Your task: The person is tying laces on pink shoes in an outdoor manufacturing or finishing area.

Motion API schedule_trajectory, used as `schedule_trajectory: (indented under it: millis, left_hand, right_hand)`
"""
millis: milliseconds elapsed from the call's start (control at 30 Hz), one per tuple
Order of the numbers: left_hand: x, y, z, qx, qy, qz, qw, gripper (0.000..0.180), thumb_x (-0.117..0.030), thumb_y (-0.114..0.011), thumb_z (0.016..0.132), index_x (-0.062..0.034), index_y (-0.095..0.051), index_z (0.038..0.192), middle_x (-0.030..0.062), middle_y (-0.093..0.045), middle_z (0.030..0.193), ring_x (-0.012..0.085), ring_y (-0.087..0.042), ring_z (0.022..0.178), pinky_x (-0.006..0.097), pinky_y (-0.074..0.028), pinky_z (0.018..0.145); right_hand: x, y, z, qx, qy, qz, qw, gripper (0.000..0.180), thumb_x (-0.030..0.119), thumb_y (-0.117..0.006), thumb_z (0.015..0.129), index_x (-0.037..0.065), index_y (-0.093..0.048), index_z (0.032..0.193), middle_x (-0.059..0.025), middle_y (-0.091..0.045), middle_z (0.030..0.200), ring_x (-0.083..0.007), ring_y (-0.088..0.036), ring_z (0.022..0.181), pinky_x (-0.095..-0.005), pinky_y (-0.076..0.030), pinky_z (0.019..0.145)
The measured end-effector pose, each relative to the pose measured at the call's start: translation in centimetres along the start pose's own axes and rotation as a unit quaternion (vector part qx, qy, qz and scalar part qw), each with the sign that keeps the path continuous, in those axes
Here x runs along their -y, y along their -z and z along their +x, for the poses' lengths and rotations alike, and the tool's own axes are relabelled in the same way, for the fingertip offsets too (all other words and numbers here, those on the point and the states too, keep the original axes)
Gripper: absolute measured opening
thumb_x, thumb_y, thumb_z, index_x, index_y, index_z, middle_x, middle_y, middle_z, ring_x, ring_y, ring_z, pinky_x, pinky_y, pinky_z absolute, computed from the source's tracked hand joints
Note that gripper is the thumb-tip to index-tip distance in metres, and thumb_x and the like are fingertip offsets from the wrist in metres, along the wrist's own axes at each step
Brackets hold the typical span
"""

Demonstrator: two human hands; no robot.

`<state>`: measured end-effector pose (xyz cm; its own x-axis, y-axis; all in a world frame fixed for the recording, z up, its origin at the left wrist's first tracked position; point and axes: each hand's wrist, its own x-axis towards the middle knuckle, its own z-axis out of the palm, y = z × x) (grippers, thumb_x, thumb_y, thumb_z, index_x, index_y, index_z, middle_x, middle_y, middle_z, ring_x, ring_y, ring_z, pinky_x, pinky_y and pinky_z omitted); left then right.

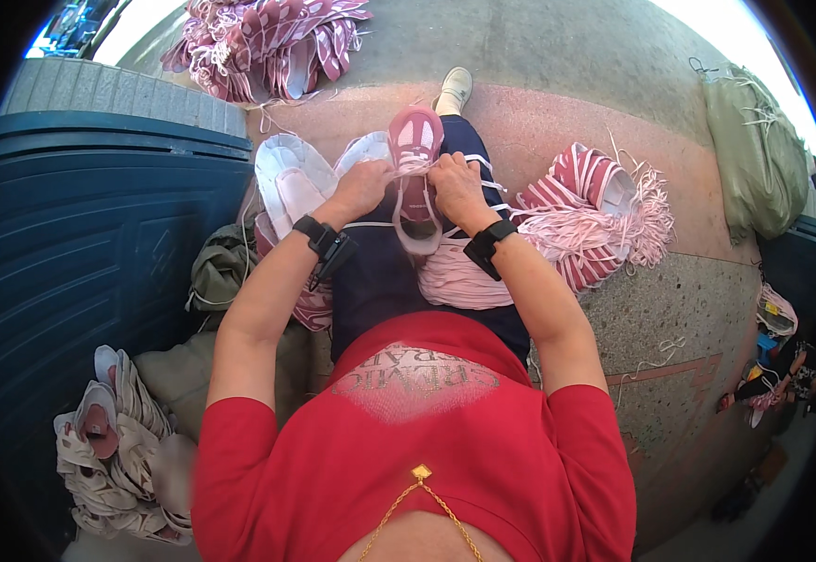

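Observation:
A pink shoe upper (417,207) with a pale collar lies over my thighs, its toe pointing away from me. Across its throat runs a pale pink shoelace (414,171). My left hand (365,189) is closed at the left side of the shoe, pinching the lace. At the right side, my right hand (458,191) has its fingers closed on the lace too. The exact hold of the fingertips is too small to make out. Just left of my left hand rest white shoe uppers (286,178). A bundle of pale pink laces (464,276) lies under my right wrist.
Pink-and-white uppers (581,183) with loose laces lie to the right. A big heap of pink uppers (281,42) sits ahead on the left. Beige uppers (122,459) are piled low left beside a blue door (99,225). A green sack (755,155) stands far right.

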<state>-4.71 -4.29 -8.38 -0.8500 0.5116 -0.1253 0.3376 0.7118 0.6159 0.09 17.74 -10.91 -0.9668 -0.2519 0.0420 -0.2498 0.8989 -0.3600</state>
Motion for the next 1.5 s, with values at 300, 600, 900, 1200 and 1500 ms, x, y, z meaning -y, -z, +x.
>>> schedule_trajectory:
  millis: [300,600,900,1200,1500]
  left_hand:
    - [-1.4,-0.8,1.1,-0.017,0.057,0.044,0.997,0.024,-0.023,-0.063,0.093,-0.0002,-0.070,0.094,0.0194,-0.070,0.084,0.0340,-0.068,0.080,0.042,-0.052,0.072]
    - [-0.7,-0.1,-1.4,-0.006,0.165,0.028,0.986,0.032,-0.035,-0.062,0.091,-0.0093,-0.075,0.105,0.0157,-0.073,0.092,0.0324,-0.071,0.087,0.041,-0.054,0.077]
    - [-0.2,-0.8,-1.2,-0.046,0.123,0.082,0.988,0.029,-0.030,-0.057,0.093,-0.0077,-0.075,0.097,0.0159,-0.073,0.087,0.0350,-0.070,0.086,0.044,-0.053,0.077]
    - [-0.1,-0.5,-0.7,-0.057,0.038,-0.077,0.995,0.022,-0.019,-0.057,0.093,-0.0019,-0.070,0.095,0.0196,-0.069,0.083,0.0382,-0.068,0.083,0.045,-0.052,0.077]
    - [-0.8,-1.4,-0.4,-0.027,0.108,0.062,0.992,0.026,-0.028,-0.060,0.090,-0.0073,-0.074,0.096,0.0200,-0.071,0.088,0.0387,-0.068,0.084,0.048,-0.053,0.076]
  right_hand:
    - [1.3,0.5,0.2,-0.053,-0.077,0.006,0.996,0.021,0.029,-0.065,0.086,0.010,-0.075,0.086,-0.0083,-0.068,0.095,-0.0251,-0.057,0.103,-0.0438,-0.040,0.085]
    - [2.1,1.9,-0.7,0.063,-0.089,-0.097,0.989,0.021,0.029,-0.071,0.079,0.010,-0.078,0.085,-0.0079,-0.066,0.103,-0.0254,-0.054,0.108,-0.0456,-0.038,0.084]
    - [1.0,1.2,-0.8,0.035,-0.095,-0.059,0.993,0.020,0.024,-0.065,0.081,0.009,-0.077,0.086,-0.0109,-0.067,0.099,-0.0281,-0.058,0.103,-0.0467,-0.041,0.082]
    - [0.3,1.6,-1.0,0.003,-0.059,-0.023,0.998,0.021,0.024,-0.062,0.082,0.009,-0.077,0.087,-0.0110,-0.067,0.097,-0.0289,-0.060,0.100,-0.0495,-0.044,0.081]
    - [-0.2,1.2,-1.3,-0.018,-0.046,0.003,0.999,0.021,0.025,-0.064,0.081,0.009,-0.076,0.085,-0.0092,-0.067,0.095,-0.0287,-0.059,0.100,-0.0495,-0.044,0.081]
